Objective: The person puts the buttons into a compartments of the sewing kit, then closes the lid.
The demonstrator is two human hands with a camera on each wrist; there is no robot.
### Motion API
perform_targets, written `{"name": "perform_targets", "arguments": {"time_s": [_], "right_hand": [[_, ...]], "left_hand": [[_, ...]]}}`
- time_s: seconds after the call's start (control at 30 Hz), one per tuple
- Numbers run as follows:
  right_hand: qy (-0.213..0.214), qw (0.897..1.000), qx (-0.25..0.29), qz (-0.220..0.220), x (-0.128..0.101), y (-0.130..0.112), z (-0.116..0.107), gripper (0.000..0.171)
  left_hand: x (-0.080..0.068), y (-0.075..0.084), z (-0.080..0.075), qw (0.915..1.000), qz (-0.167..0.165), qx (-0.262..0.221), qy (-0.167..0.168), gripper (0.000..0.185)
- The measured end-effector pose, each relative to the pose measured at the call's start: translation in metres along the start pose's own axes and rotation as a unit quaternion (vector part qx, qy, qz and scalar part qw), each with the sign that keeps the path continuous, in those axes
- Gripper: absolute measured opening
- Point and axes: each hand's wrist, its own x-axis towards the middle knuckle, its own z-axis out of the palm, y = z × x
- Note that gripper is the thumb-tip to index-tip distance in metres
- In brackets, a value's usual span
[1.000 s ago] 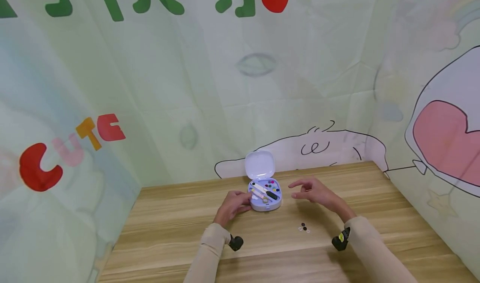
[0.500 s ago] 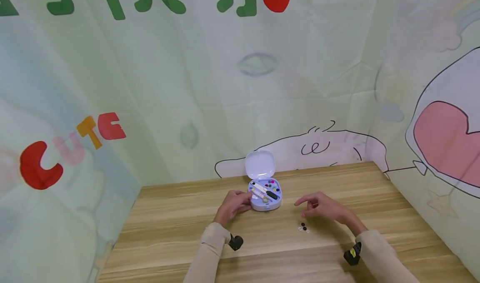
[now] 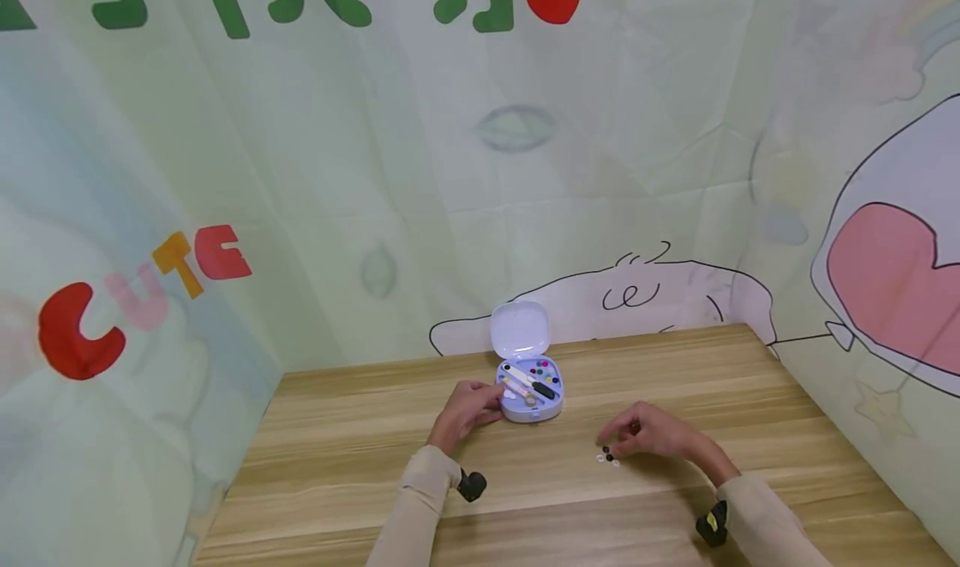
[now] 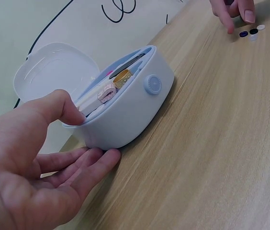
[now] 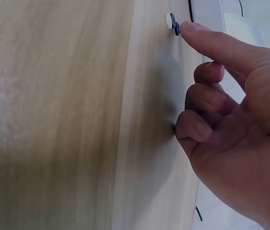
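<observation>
A small pale-blue sewing kit box (image 3: 531, 408) stands open at the table's middle, lid (image 3: 520, 330) raised, with scissors, thread and coloured pins inside. My left hand (image 3: 467, 408) grips its left side, thumb on the rim and fingers (image 4: 84, 165) along the base. Several small black and white buttons (image 3: 608, 456) lie loose on the wood to the right. My right hand (image 3: 647, 435) hovers just over them. Its index finger (image 5: 211, 40) points at the buttons (image 5: 172, 22) while the other fingers curl in. It holds nothing that I can see.
The wooden table (image 3: 360, 467) is boxed in by printed cloth walls (image 3: 187, 258) at the left, back and right. Bare wood lies in front of the box and on both sides.
My right hand has drawn back from beside the box and come down toward me, over the loose buttons. The left hand and the box have stayed put.
</observation>
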Motion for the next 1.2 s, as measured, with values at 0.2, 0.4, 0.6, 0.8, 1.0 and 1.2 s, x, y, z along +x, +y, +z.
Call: {"name": "perform_targets", "arguments": {"time_s": [0.2,0.4,0.6,0.8,1.0,1.2], "right_hand": [[0.013,1.0,-0.013,-0.019,0.0017,0.0013,0.0037,0.017],[0.028,0.999,-0.024,-0.013,0.0017,0.0018,0.0076,0.014],[0.038,0.999,-0.03,-0.004,0.0017,0.0039,0.0101,0.01],[0.035,0.998,-0.052,0.021,0.0024,0.0015,0.0096,0.005],[0.034,0.998,-0.046,0.026,0.002,-0.0011,0.0086,0.007],[0.031,0.999,-0.016,0.004,0.002,-0.005,0.0063,0.007]], "left_hand": [[-0.0002,-0.0002,-0.0003,1.0,0.002,-0.002,0.0,0.036],[-0.0012,0.0005,-0.0007,1.0,-0.002,-0.002,0.0,0.035],[-0.0031,0.0023,-0.0005,1.0,-0.005,0.005,0.0,0.037],[-0.0032,0.0031,-0.0004,1.0,-0.005,0.003,0.001,0.037],[-0.0013,0.0024,-0.0012,1.0,-0.007,0.0,0.003,0.037],[-0.0005,0.0025,-0.0019,1.0,-0.009,0.002,0.003,0.036]]}}
